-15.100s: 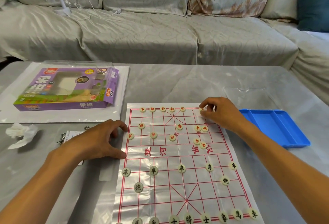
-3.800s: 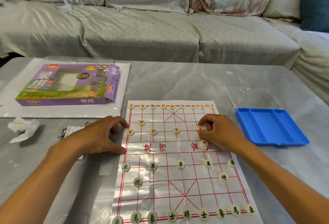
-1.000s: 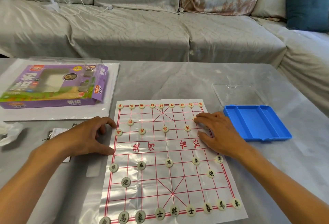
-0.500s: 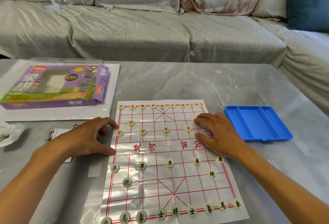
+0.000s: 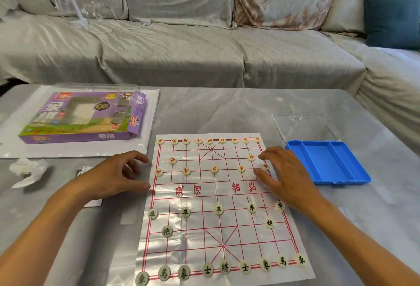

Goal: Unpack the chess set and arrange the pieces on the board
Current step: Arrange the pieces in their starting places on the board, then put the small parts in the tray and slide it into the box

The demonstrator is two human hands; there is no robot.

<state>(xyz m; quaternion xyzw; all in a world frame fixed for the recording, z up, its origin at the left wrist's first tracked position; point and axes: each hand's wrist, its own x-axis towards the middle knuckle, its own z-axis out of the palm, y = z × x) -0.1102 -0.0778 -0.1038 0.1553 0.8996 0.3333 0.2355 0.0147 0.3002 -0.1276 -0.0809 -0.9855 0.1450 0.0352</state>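
The xiangqi board sheet [image 5: 218, 206] lies on the grey table [image 5: 204, 113], pieces lined along its near and far edges. The left hand [image 5: 113, 176] rests at the sheet's left edge, fingers loosely curled, holding nothing. The right hand [image 5: 284, 174] lies flat over the right edge, fingers extended beside a red piece [image 5: 251, 157]. The blue tray [image 5: 327, 163] sits just right.

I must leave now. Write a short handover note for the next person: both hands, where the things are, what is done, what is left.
Left hand: loosely curled, holds nothing, resting at the left edge of the board sheet.
Right hand: open, fingers on the sheet's right edge beside the red soldier and red cannon.
Blue tray, right of the sheet: no pieces inside. Purple box: far left.
Done: black pieces fill the near side, red pieces the far side.
Left: possibly only straightening pieces on their points.
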